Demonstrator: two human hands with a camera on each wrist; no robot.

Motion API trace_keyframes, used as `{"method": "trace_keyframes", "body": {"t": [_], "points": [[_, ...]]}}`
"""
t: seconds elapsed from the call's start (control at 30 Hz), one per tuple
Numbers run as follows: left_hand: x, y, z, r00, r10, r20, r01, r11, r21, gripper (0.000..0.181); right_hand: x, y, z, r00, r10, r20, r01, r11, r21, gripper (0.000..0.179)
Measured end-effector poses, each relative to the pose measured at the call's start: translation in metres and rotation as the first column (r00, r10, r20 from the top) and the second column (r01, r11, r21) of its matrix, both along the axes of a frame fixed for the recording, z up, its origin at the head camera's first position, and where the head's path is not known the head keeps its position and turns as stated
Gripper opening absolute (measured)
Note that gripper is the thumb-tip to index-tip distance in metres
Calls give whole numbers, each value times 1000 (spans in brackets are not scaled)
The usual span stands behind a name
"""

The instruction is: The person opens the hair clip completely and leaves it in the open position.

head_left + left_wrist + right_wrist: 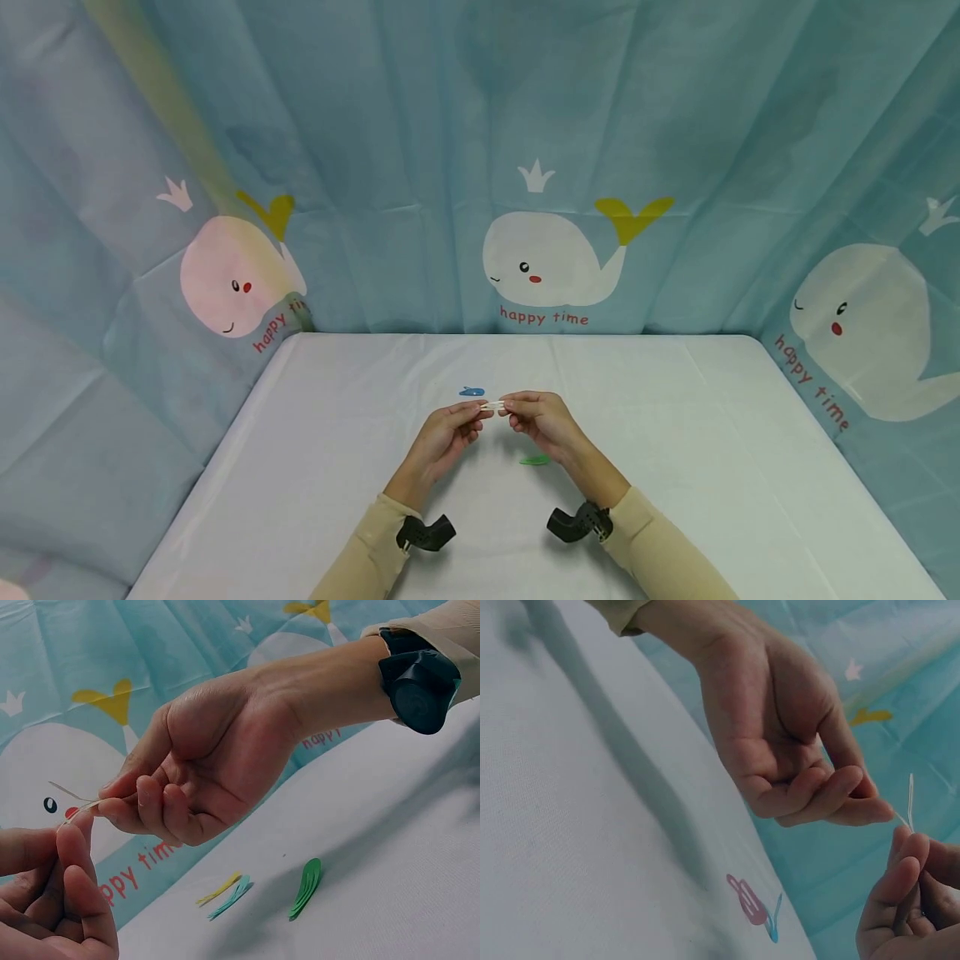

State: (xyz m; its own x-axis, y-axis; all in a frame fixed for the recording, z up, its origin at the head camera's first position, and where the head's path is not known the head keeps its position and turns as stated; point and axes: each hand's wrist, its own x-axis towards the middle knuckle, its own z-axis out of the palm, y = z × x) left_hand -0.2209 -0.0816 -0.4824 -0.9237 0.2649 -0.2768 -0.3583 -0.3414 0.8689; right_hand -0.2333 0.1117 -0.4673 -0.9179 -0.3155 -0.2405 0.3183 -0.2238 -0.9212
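A thin, pale snap hair clip (492, 406) spans the two hands above the table. My left hand (442, 437) pinches its left end between thumb and finger; my right hand (546, 422) pinches the other end. In the right wrist view, the clip (910, 804) shows two slender strips spread apart. Fingertips hide much of it. Just beyond the hands lies a blue hair clip (472, 392) on the cloth. A green hair clip (535, 460) rests below the right wrist.
Yellow (219, 888) and turquoise (229, 897) hair clips lie side by side on the white table (337, 467). A pinkish-purple clip (751, 903) touches or overlaps the blue one (773, 928). A blue whale-print curtain (420, 167) borders the table's back and sides.
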Motion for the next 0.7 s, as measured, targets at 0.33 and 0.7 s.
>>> {"method": "trace_keyframes", "body": {"t": [0.33,0.7], "points": [[1,0,0,1000,-8,5,8,1000,-19,38,-1,0,-2,1000,-23,2,23,999,50,19],[2,0,1,1000,3,4,-3,999,-42,39,0,0,-3,1000,-27,-15,28,997,73,19]]}}
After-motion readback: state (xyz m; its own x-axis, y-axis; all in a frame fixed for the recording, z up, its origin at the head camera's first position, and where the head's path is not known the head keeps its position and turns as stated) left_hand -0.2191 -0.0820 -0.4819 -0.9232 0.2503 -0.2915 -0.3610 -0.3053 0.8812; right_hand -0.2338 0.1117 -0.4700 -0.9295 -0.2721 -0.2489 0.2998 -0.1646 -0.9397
